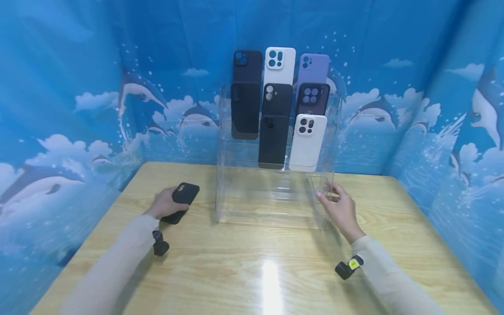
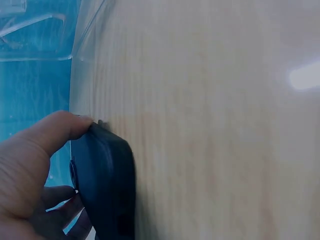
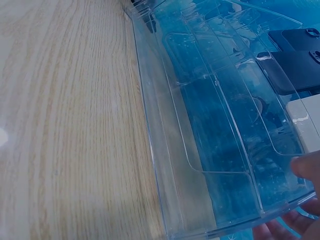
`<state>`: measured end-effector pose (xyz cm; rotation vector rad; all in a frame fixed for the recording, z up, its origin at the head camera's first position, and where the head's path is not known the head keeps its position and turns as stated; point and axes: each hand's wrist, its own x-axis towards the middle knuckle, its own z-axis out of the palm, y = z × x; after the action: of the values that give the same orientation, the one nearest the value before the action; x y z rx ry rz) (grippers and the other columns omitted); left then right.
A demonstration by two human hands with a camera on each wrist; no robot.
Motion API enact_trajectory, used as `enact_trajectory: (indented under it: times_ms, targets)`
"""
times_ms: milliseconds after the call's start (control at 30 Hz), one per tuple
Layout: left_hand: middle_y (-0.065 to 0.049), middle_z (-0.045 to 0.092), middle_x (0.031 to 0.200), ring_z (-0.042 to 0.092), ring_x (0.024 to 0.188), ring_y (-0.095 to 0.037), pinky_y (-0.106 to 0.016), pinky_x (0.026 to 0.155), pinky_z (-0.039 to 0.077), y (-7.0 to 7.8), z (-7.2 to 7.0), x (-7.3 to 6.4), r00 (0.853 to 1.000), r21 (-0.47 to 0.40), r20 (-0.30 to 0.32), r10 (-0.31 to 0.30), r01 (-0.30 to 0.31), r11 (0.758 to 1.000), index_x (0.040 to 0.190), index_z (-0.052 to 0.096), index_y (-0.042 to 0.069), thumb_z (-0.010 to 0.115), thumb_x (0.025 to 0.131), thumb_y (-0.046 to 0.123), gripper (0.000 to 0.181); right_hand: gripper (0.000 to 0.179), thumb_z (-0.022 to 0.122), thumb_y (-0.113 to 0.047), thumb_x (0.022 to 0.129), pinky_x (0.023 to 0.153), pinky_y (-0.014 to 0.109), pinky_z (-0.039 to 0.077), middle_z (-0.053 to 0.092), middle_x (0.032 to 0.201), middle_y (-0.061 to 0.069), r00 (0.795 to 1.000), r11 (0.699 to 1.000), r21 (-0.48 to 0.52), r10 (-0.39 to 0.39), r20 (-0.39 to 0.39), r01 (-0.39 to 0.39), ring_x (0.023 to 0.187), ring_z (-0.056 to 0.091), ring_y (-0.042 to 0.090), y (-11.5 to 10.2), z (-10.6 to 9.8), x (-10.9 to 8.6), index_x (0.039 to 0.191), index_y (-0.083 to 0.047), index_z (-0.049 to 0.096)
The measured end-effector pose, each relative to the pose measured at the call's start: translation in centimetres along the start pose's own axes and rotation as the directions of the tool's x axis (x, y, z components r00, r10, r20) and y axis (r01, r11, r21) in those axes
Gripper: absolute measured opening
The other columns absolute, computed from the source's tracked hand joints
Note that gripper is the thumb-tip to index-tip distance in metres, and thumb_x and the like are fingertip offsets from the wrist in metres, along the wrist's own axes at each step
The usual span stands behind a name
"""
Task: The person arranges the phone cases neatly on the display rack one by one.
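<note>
A black phone case (image 1: 187, 193) with a camera cutout lies tilted low over the left of the table, gripped by my left hand (image 1: 162, 204). In the left wrist view the thumb presses one edge of the case (image 2: 111, 182) and the fingers curl round the opposite side. A clear tiered display stand (image 1: 252, 215) stands at the table's centre. My right hand (image 1: 343, 213) pinches the stand's right side panel, thumb on the inner face and fingers outside it. The right wrist view shows the thumb (image 3: 306, 167) at the panel's edge.
Phone cases lean in rows on the stand's upper tiers: a purple case (image 1: 320, 65), a white case (image 1: 308, 142) and several black ones. The wooden table (image 1: 220, 271) has a bright light reflection near its front. A blue dolphin-print curtain (image 1: 189, 43) hangs behind and at both sides.
</note>
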<state>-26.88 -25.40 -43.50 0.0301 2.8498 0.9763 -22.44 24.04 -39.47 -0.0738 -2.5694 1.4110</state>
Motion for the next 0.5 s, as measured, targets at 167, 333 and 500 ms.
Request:
enact_trajectory:
  times_ms: [167, 333, 500]
  targets:
    - [-0.037, 0.036, 0.138, 0.044, 0.118, -0.051, -0.056, 0.092, 0.045, -0.42, -0.24, -1.05, 0.999, 0.0, 0.027, 0.029, -0.029, 1.0, 0.143, 0.029, -0.013, 0.074, 0.083, 0.027, 0.086, 0.063, 0.065, -0.032, 0.092, 0.085, 0.04, 0.056, 0.049, 0.136, 0.02, 1.0, 1.0, 0.01, 0.003, -0.005, -0.003, 0.114, 0.059, 0.038, -0.01, -0.04, 0.05, 0.144, -0.005, 0.041]
    - [-0.037, 0.041, 0.136, 0.043, 0.119, -0.052, -0.061, 0.096, 0.039, -0.35, -0.13, -0.82, 0.998, 0.088, 0.004, 0.066, -0.066, 0.994, 0.142, 0.033, -0.012, 0.074, 0.082, 0.033, 0.085, 0.063, 0.064, -0.032, 0.092, 0.085, 0.041, 0.056, 0.049, 0.135, 0.021, 1.0, 1.0, 0.014, 0.002, -0.006, -0.002, 0.113, 0.059, 0.038, 0.06, -0.1, -0.04, 0.143, -0.004, 0.041]
    - [-0.036, 0.039, 0.138, 0.035, 0.124, -0.055, -0.068, 0.101, 0.028, -0.06, 0.19, -0.23, 0.995, 0.164, -0.031, 0.098, -0.092, 0.982, 0.143, 0.035, -0.009, 0.071, 0.082, 0.041, 0.086, 0.063, 0.064, -0.033, 0.092, 0.085, 0.042, 0.056, 0.049, 0.134, 0.022, 1.0, 1.0, 0.004, -0.01, -0.003, 0.01, 0.113, 0.058, 0.039, 0.08, -0.11, -0.11, 0.143, -0.004, 0.041]
